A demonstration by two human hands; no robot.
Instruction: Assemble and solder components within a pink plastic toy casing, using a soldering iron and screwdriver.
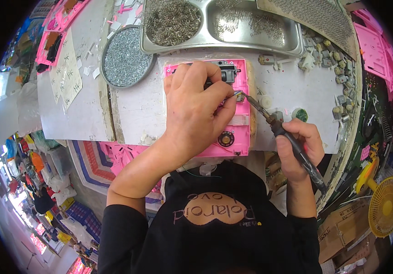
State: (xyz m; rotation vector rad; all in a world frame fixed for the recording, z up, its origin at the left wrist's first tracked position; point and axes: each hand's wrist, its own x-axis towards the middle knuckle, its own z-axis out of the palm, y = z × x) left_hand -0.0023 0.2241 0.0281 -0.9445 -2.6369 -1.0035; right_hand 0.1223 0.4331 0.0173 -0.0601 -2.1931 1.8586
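A pink plastic casing (241, 148) lies on the worktable in front of me, holding black parts and a small round speaker (226, 139). My left hand (192, 107) reaches over its left side, thumb and forefinger pinched on thin wires (237, 93) beside a small metal part. In my right hand (290, 157) is a soldering iron (279, 130), gripped by its dark handle and slanted up to the left. Its tip is at the wire ends, close to my left fingertips; whether they touch, I cannot tell. My left hand hides much of the casing's left side.
A round dish (104, 68) of small screws stands at the far left, beside a metal tray (205, 49) with springs. Several small motors (340, 80) line the right edge. A green tape roll (300, 114) sits near the iron; a yellow fan (387, 206) stands at lower right.
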